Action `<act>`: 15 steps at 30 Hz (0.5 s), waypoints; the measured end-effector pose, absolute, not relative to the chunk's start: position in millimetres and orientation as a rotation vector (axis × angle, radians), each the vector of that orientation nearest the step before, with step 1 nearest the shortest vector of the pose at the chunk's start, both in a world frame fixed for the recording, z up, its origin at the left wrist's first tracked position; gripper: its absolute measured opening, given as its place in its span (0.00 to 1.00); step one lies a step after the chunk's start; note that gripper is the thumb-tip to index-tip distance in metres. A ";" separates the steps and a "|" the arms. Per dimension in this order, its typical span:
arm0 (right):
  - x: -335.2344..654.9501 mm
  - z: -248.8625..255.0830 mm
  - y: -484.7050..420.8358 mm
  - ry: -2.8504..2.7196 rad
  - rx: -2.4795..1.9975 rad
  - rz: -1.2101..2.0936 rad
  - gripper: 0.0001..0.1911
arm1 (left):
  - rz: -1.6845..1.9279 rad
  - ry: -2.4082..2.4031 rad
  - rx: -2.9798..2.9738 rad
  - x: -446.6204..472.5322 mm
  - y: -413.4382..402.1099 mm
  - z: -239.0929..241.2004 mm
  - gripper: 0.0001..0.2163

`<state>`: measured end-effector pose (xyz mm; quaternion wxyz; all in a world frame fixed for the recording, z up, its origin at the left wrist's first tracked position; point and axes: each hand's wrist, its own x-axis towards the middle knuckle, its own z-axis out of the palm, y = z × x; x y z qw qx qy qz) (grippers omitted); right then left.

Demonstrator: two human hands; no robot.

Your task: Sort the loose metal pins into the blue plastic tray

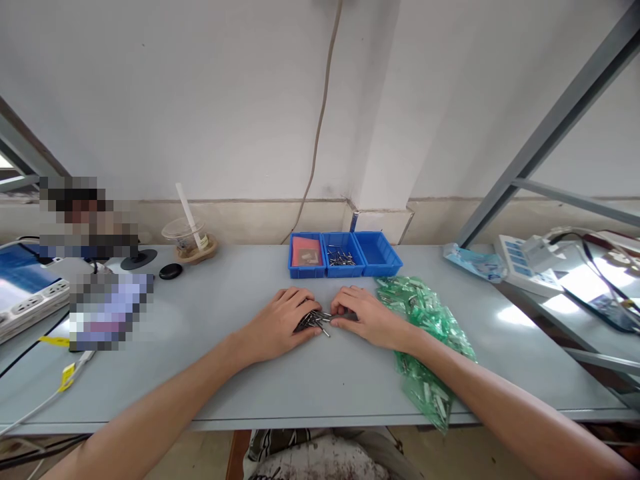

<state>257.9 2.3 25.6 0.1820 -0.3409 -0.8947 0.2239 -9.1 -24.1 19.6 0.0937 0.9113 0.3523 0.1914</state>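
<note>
Off-white painted wall [225, 100] backs a smooth grey counter [210, 393], where two bare hands sit slightly apart near the centre of the frame. Left hand [287, 320] curls closed around a pile of slim, dark-silver metal pins [314, 321]; right hand [367, 317] has fingertips at the pile's right edge, its grip unclear. Just right lie crumpled green translucent plastic bags [417, 300]. Above centre, three blue plastic trays [383, 272] stand in a row, the left holding a reddish packet [300, 245], the middle similar metal pieces [341, 258]. Left of frame: a clear plastic cup [184, 231] with a white straw [185, 205].
</note>
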 end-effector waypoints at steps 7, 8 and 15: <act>260.9 27.8 0.8 -2.530 -0.942 0.618 0.11 | 0.565 1.046 2.707 -9.6 -23.2 17.5 0.12; 261.5 27.8 0.2 -2.518 -0.954 0.614 0.12 | 0.573 1.043 2.706 -9.9 -22.9 16.7 0.12; 267.0 29.1 3.8 -2.330 -1.083 0.620 0.12 | 0.597 1.014 2.707 -10.8 -23.6 16.4 0.15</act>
